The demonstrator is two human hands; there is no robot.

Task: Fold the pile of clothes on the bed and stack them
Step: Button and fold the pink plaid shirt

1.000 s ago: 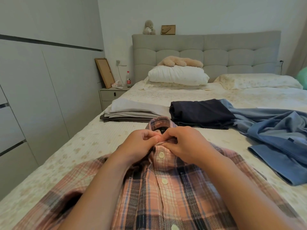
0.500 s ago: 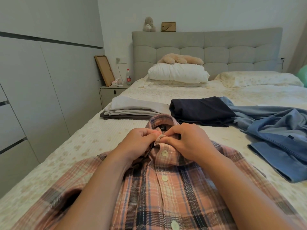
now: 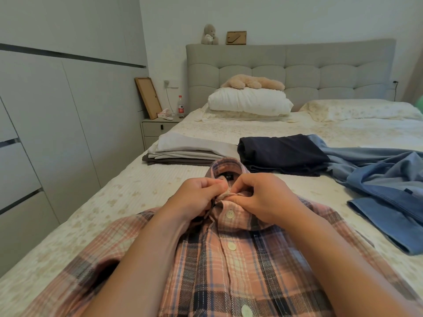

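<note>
Pink-and-navy plaid shirt (image 3: pixel 229 266), navy folded garment (image 3: pixel 281 152), blue clothes (image 3: pixel 386 179), grey tufted headboard (image 3: pixel 320 72)

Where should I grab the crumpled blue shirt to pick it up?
Probably by the flat blue sleeve nearest you, coming from the right side of the bed. It sticks out clear of the bunched blue shirt, so fingers can pinch its edge easily.

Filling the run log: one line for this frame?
step: buttoning collar | left hand: pinching plaid shirt collar | right hand: pinching collar | shirt: flat on bed, unfolded
</note>
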